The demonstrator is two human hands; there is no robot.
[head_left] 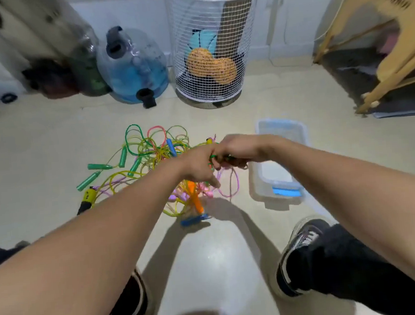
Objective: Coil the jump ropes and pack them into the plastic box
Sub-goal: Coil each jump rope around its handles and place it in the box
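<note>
Grips (pixel 216 158) on rope, plastic box (pixel 279 156) beside

**Tangled ropes, open box**

Jump ropes (pixel 151 156) heaped in a loose tangle on the floor: green, yellow, pink and orange cords, with green, blue, orange and yellow-black handles. Some strands lifted off the heap. Just right of the heap, a clear plastic box (pixel 279 156) with blue latches, lidless, upright.

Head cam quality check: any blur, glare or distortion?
Head view: motion blur smears the hands, the jump ropes and the wooden chair; glare patch on the floor between the shoes; wide-angle bending stretches the forearms; hard shadows under the arms.
</note>
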